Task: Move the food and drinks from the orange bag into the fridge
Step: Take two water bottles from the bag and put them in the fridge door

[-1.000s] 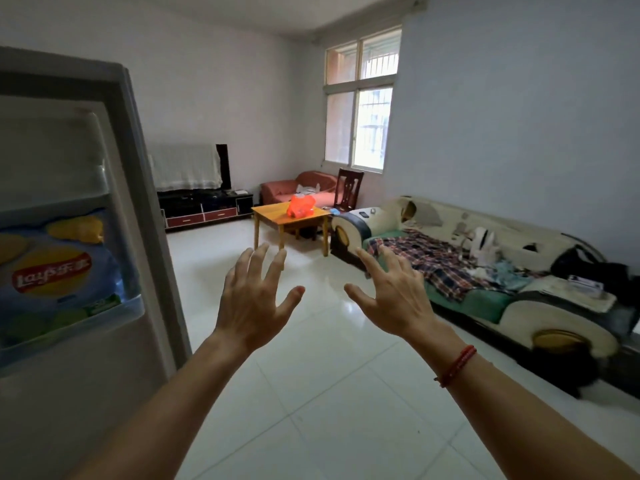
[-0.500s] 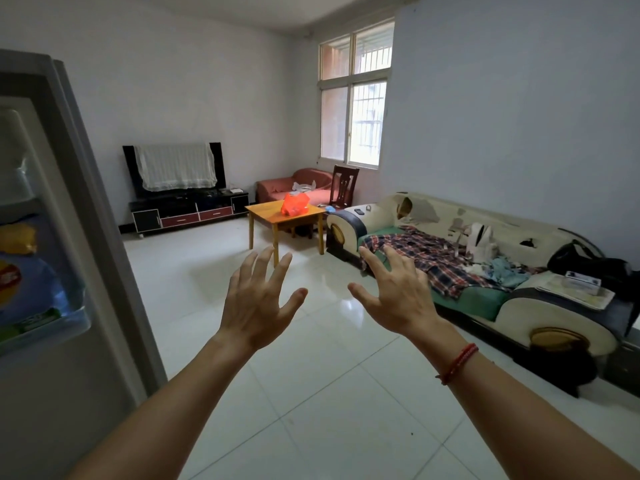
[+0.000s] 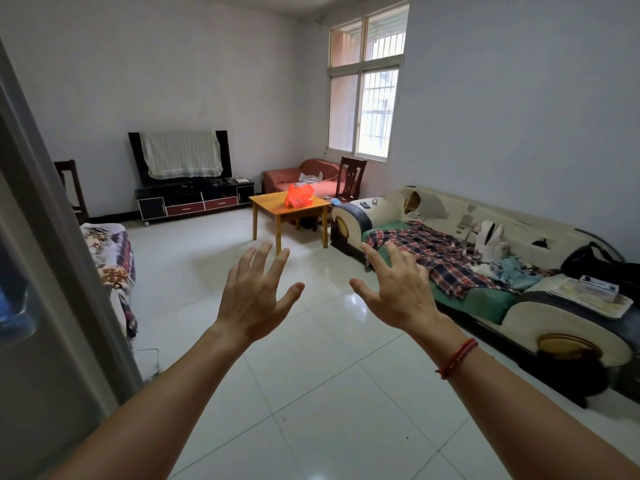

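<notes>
The orange bag [image 3: 299, 196] sits crumpled on a small wooden table [image 3: 277, 210] far across the room. The open fridge door [image 3: 41, 289] fills the left edge, with a blue packet faintly visible in its shelf. My left hand [image 3: 254, 296] and my right hand [image 3: 398, 289] are raised in front of me over the tiled floor, fingers spread, holding nothing. Both are far from the bag. What is inside the bag is hidden.
A long cream sofa [image 3: 485, 271] strewn with clothes runs along the right wall. A TV stand [image 3: 194, 199] is at the back, with a red armchair [image 3: 301, 174] and a wooden chair [image 3: 351, 178] behind the table. A quilt-covered seat [image 3: 110, 265] stands left. White tiled floor lies between.
The view has swung right and away from the fridge; the door has slid to the left edge and the chip packet is almost out of sight. Both hands stay raised and empty.
</notes>
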`<act>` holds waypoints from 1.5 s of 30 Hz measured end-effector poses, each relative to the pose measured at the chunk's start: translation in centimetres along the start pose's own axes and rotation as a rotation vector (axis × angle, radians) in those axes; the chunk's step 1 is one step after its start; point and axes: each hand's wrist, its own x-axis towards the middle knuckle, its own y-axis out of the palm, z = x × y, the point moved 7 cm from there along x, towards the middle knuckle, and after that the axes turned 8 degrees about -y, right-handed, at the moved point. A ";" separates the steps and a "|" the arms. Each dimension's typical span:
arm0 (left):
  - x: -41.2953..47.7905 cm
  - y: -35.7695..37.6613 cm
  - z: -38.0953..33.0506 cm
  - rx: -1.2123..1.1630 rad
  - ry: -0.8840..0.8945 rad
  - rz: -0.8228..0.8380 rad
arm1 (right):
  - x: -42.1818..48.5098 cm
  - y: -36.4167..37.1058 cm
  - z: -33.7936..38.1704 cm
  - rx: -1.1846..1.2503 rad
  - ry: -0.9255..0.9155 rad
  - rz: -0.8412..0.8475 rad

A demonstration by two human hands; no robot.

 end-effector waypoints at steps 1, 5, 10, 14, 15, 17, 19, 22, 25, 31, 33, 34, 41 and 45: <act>0.5 0.5 0.1 0.003 -0.001 0.003 | 0.6 0.4 -0.3 0.002 -0.002 0.000; 2.8 3.1 1.0 0.005 -0.004 0.020 | 3.3 2.9 -1.2 0.006 -0.008 0.019; 7.0 7.4 2.9 -0.005 0.007 0.028 | 8.1 7.0 -2.4 -0.003 -0.006 0.053; 12.3 11.3 5.3 -0.043 0.000 0.012 | 14.1 10.4 -3.5 -0.028 -0.008 0.066; 13.8 12.3 6.1 -0.055 -0.003 0.013 | 15.8 11.2 -3.7 -0.037 -0.009 0.070; 17.0 14.3 7.8 -0.068 -0.005 0.021 | 19.5 12.7 -4.1 -0.053 -0.006 0.078; 20.2 16.2 9.5 -0.073 -0.009 0.024 | 23.2 14.2 -4.4 -0.067 -0.002 0.086; 24.7 18.7 11.6 -0.073 -0.020 0.037 | 28.2 16.2 -4.8 -0.066 0.006 0.085; 28.4 21.1 12.8 -0.073 -0.017 0.054 | 32.2 18.1 -5.3 -0.063 0.011 0.089; 35.2 25.5 15.3 -0.070 -0.025 0.070 | 39.9 21.8 -7.3 -0.040 0.017 0.092; 37.4 27.5 16.0 -0.065 -0.027 0.077 | 42.4 23.5 -8.4 -0.041 0.018 0.097; 38.5 28.6 16.2 -0.062 -0.025 0.083 | 43.6 24.4 -9.0 -0.041 0.018 0.100; 49.1 37.0 17.6 -0.035 -0.029 0.090 | 54.5 31.0 -14.4 -0.010 0.022 0.102; 56.6 42.4 18.2 -0.019 -0.038 0.113 | 62.2 35.0 -18.1 -0.008 0.015 0.125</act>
